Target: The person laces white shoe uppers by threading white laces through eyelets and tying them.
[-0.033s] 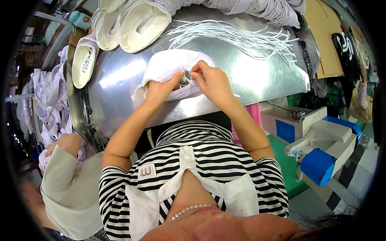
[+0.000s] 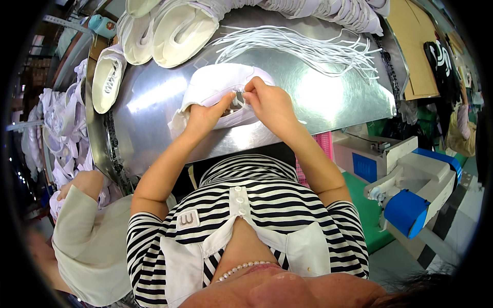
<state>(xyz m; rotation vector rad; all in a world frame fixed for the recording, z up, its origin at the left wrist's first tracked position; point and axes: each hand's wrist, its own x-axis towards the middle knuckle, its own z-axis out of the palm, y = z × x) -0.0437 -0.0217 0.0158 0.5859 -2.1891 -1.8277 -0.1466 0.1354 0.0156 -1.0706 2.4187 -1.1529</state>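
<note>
Right fingers (image 2: 256, 84) pinched together, on what is too small to tell; left hand (image 2: 204, 115) clamps the shoe (image 2: 221, 78), mid-frame on the worktop (image 2: 146, 126). No visible shift, so it's the same hold!

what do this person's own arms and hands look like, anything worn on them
The left hand and right hand are bare, with no gloves, rings or bracelets visible. The forearms are bare too, below short sleeves striped black and white.
</note>
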